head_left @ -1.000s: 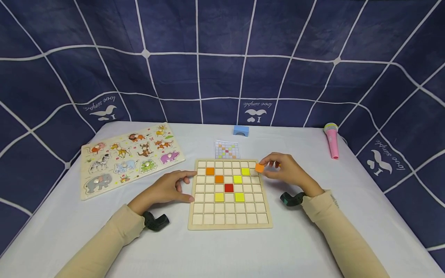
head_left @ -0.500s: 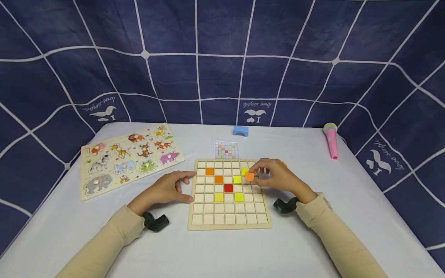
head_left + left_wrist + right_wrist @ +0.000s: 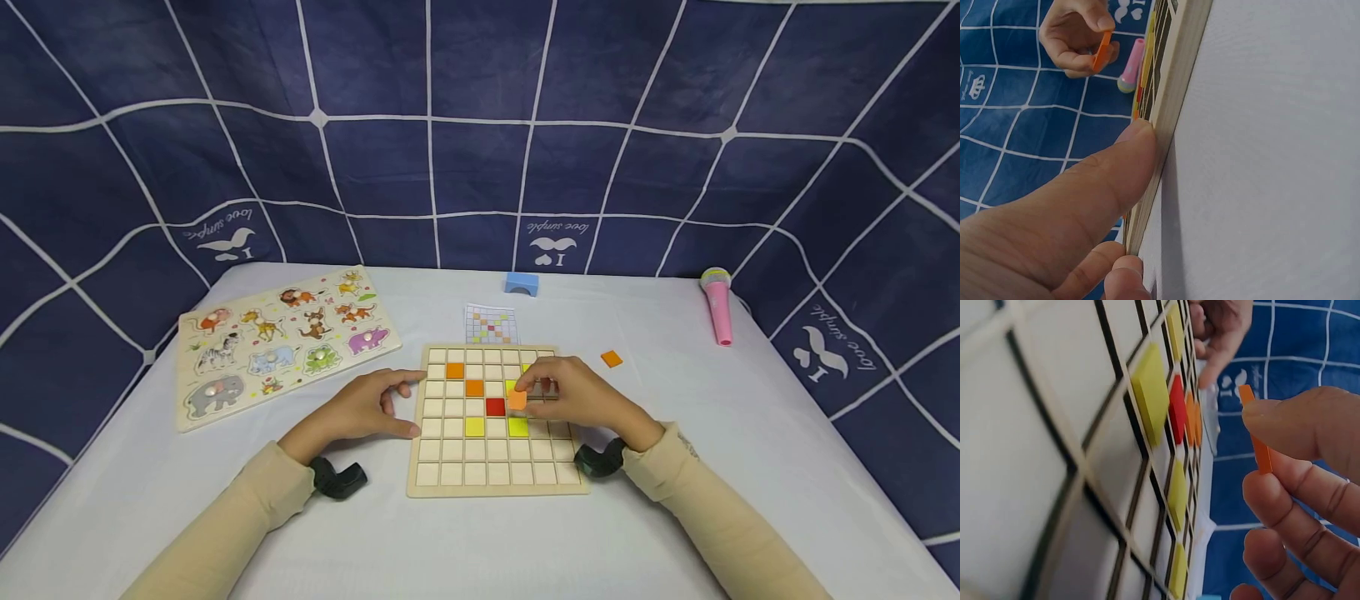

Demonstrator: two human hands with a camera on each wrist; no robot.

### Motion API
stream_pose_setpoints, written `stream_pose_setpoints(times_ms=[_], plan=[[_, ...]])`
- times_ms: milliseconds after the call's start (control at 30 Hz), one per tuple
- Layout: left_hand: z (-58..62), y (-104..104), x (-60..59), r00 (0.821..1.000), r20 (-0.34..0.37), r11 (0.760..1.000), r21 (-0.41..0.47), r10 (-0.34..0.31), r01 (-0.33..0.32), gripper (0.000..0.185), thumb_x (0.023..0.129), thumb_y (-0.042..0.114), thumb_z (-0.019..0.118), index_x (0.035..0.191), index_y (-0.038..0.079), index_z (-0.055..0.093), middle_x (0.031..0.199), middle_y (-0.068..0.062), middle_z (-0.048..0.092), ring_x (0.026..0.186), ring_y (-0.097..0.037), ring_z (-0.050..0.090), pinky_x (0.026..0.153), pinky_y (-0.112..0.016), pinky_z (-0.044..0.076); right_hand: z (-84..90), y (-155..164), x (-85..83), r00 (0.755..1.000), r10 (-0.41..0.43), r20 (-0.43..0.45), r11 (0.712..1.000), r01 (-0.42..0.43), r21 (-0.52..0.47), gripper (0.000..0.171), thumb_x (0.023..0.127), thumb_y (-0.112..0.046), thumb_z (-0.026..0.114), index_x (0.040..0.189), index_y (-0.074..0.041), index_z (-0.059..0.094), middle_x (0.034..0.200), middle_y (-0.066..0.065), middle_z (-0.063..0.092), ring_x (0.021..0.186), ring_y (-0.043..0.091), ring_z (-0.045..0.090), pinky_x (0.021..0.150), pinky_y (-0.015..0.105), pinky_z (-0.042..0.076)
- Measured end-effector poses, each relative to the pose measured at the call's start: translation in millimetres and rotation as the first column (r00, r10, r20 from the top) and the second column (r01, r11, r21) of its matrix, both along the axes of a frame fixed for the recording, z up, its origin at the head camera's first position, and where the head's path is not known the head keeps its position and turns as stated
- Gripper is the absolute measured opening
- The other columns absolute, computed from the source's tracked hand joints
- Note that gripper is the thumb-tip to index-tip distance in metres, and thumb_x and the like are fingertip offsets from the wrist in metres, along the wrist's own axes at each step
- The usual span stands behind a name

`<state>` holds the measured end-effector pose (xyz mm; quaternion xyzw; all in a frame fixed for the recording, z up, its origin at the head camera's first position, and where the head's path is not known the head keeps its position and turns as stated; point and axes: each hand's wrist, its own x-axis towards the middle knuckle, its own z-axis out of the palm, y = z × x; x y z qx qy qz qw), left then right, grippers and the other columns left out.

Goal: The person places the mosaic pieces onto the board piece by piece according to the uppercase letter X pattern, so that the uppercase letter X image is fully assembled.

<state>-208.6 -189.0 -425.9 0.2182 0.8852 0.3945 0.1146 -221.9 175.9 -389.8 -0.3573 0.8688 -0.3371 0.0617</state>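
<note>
A wooden grid board (image 3: 450,490) lies on the white table. Set in its squares are two orange tiles (image 3: 454,371), a red tile (image 3: 495,407) and several yellow tiles (image 3: 475,427). My right hand (image 3: 573,396) pinches an orange tile (image 3: 1256,434) between thumb and fingers. It holds the tile above the board, right of the red tile, covering some squares in the head view. My left hand (image 3: 360,404) rests at the board's left side, with thumb (image 3: 1129,162) and forefinger touching the edge, spread apart along it.
A loose orange tile (image 3: 611,358) lies right of the board. Behind the board are a printed grid card (image 3: 491,324) and a blue arched block (image 3: 522,284). An animal puzzle board (image 3: 292,379) lies at left, a pink toy microphone (image 3: 718,312) at far right.
My right hand has carried the orange tile leftward and nearer to me, from the board's right edge to over the squares by the red tile. My left hand stays put.
</note>
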Motion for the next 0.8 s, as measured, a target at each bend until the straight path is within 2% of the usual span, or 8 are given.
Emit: stream_pose_setpoints(times_ms=[233, 533, 800], plan=[[0.4, 1, 0.5, 1.0, 0.003, 1.0, 0.004, 0.0, 0.0, 0.084, 0.078, 0.024, 0.099, 0.15, 0.001, 0.062, 0.11, -0.005, 0.06, 0.076, -0.016, 0.055, 0.069, -0.027, 0.046, -4.6, -14, 4.2, 0.998, 0.043, 0.046, 0.999, -0.043, 0.007, 0.02, 0.089, -0.009, 0.088, 0.109, -0.008, 0.081, 0.104, -0.005, 0.075, 0.087, 0.014, 0.061, 0.076, 0.028, 0.051], [-1.1, 0, -1.5, 1.0, 0.005, 1.0, -0.013, 0.006, -0.006, 0.084, 0.078, 0.024, 0.099, 0.15, 0.001, 0.062, 0.109, -0.004, 0.06, 0.077, -0.018, 0.055, 0.069, -0.028, 0.046, -7.1, -32, 10.4, 0.996, 0.082, 0.038, 0.996, -0.083, 0.029, 0.021, 0.088, -0.009, 0.09, 0.107, -0.006, 0.082, 0.1, -0.003, 0.074, 0.077, 0.01, 0.057, 0.071, 0.024, 0.05], [-1.1, -1, -1.7, 1.0, 0.02, 1.0, -0.013, 0.008, -0.007, 0.084, 0.079, 0.024, 0.099, 0.151, 0.002, 0.062, 0.11, -0.005, 0.059, 0.078, -0.018, 0.055, 0.069, -0.028, 0.046, -6.1, -47, 13.6, 0.992, 0.121, 0.044, 0.989, -0.124, 0.077, 0.019, 0.088, -0.009, 0.089, 0.105, -0.008, 0.08, 0.094, -0.004, 0.07, 0.083, 0.009, 0.059, 0.076, 0.025, 0.051]])
